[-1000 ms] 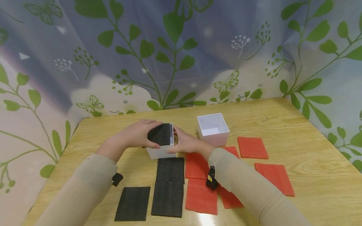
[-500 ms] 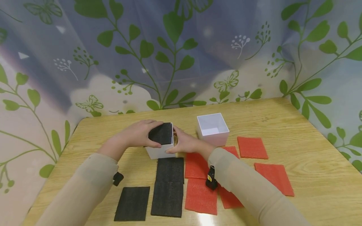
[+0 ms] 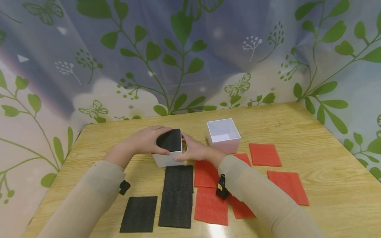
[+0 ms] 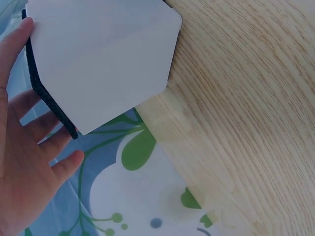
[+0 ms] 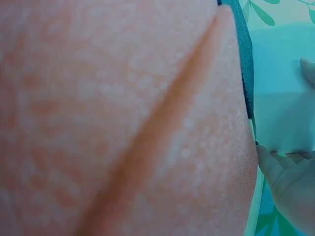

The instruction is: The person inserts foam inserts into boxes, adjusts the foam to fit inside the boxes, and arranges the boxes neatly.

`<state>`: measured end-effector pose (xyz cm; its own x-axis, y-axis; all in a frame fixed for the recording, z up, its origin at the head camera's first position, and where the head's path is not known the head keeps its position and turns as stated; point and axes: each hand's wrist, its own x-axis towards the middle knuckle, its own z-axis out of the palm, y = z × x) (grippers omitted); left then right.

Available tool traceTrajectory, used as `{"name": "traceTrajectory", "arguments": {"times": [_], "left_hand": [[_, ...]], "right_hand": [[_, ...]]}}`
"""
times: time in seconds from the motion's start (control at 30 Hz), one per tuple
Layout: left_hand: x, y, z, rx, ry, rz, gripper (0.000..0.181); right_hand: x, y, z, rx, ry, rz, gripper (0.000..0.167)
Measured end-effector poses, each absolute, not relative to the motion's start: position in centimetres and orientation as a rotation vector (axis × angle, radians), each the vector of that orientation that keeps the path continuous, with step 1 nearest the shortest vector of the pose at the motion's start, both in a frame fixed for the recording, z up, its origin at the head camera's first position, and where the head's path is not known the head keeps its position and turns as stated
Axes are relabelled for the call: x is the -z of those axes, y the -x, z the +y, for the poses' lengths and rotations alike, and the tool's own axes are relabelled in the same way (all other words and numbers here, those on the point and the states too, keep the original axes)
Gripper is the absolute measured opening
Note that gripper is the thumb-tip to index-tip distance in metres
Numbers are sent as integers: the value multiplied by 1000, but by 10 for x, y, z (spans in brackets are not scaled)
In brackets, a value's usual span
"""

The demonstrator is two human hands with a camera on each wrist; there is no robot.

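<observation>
My left hand point(image 3: 146, 141) holds a black square pad point(image 3: 169, 140) between thumb and fingers, flat over the top of a white box point(image 3: 169, 159). Around the box's right side, the right hand point(image 3: 194, 148) grips with thumb in front and fingers behind. In the left wrist view the pad point(image 4: 51, 103) shows as a thin dark strip along the edge of the white box point(image 4: 106, 64), beside my left hand point(image 4: 29, 167). Blurred skin fills most of the right wrist view, with the pad's edge point(image 5: 245, 59) beside it. The box's inside is hidden.
A second white box point(image 3: 224, 145), open at the top, stands right of the hands. Black squares point(image 3: 138, 214) lie on the wooden table point(image 3: 98, 145) in front, with several red squares point(image 3: 265, 154) to the right. A patterned curtain point(image 3: 196, 86) hangs behind.
The black pad has shifted slightly right over the box, and the gap along the right rim has closed. The right hand has barely moved.
</observation>
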<state>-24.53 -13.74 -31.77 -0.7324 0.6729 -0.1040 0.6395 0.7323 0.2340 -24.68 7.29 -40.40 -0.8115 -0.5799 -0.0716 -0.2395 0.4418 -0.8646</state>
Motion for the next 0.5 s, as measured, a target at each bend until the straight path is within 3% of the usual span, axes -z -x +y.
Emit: {"name": "traceTrajectory", "arguments": {"times": [0.5], "left_hand": [[321, 247, -136, -300, -1066, 2740, 88]], "right_hand": [[403, 245, 73, 1340, 694, 2323, 94]]}}
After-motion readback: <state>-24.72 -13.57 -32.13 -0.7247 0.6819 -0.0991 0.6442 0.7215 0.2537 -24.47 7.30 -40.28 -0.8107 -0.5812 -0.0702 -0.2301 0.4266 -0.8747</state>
